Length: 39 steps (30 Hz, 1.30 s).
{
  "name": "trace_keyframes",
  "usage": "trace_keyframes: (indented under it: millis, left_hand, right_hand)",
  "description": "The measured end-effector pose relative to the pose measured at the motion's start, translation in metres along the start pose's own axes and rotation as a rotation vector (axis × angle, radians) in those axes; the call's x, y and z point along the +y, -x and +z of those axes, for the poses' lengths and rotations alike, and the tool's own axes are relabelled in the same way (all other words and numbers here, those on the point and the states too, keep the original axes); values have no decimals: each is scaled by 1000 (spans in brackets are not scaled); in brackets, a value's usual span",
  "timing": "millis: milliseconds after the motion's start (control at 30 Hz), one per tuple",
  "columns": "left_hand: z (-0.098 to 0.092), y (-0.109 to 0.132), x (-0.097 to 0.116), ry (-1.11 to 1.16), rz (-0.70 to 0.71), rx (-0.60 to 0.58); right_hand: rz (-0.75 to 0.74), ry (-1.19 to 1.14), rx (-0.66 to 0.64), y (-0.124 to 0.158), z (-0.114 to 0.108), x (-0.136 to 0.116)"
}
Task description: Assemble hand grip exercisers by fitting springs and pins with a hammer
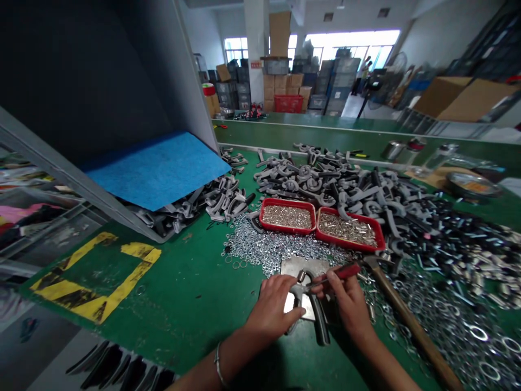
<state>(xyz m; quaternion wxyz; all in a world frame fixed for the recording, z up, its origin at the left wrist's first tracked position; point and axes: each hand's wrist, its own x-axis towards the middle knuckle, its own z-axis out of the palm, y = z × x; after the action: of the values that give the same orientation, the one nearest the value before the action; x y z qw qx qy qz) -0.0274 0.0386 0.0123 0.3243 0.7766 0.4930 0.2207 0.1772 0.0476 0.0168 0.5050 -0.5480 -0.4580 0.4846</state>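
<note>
My left hand (272, 308) is closed on a curved grey-and-black handle part (321, 323), pressing it down at its left side. Under the part lies a metal plate (288, 266) on the green bench. A red-handled screwdriver (348, 270) is gripped in my right hand (349, 307). Its shaft points left across the part, and its tip is too small to make out. A small metal cylinder (302, 276) stands at the top of the part. Right of my right hand lies a hammer (401, 309) with a wooden handle.
Two red trays (266, 228) of small metal pins stand beyond the plate, amid loose washers (254, 244). Grey handle parts (309, 176) are heaped behind. Rings (448, 309) and metal sleeves (482, 266) cover the right side. A blue-sheeted grey housing (163, 168) rises at left.
</note>
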Motion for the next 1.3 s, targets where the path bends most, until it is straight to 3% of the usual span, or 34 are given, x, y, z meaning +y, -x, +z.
trace_keyframes:
  millis: [133,233,333,400,533,700,800,867,933,1000,1100,1200,1300]
  left_hand:
    - [2,0,-2,-8,10,14]
    - [3,-1,-2,-12,15,6]
    - [2,-1,1,-25,10,6]
    - [0,0,5,-44,-7,19]
    - [-2,2,14,-86,-19,27]
    - [0,-4,17,-161,-41,47]
    - [-2,-7,13,-141,-42,15]
    - [-7,-9,8,-118,-7,-27]
    - [-16,-15,5,-116,31,-47]
    - [-28,-28,3,-141,64,-31]
    - [-51,-69,1,-275,132,33]
    - [-73,-128,-5,-471,135,98]
    - [-86,-182,-18,-550,71,122]
  right_hand:
    - [-59,233,-6,5,0,1]
    - [-186,540,-14,10,3,3]
    - [-310,803,-135,7,11,-2]
    - [-313,852,-220,0,16,-9]
    - [-288,715,-341,-2,23,-31]
    - [-116,154,-426,16,28,-60]
    - [-87,221,-291,8,10,-52]
    - [-91,462,-146,-3,-15,-32]
    - [-91,695,-101,-12,-43,-12]
    - [-125,807,-98,-18,-68,1]
    - [-294,893,-41,-25,-88,-4]
    - [-451,984,-40,-46,-79,-25]
    - [-570,1103,-125,-84,-47,-43]
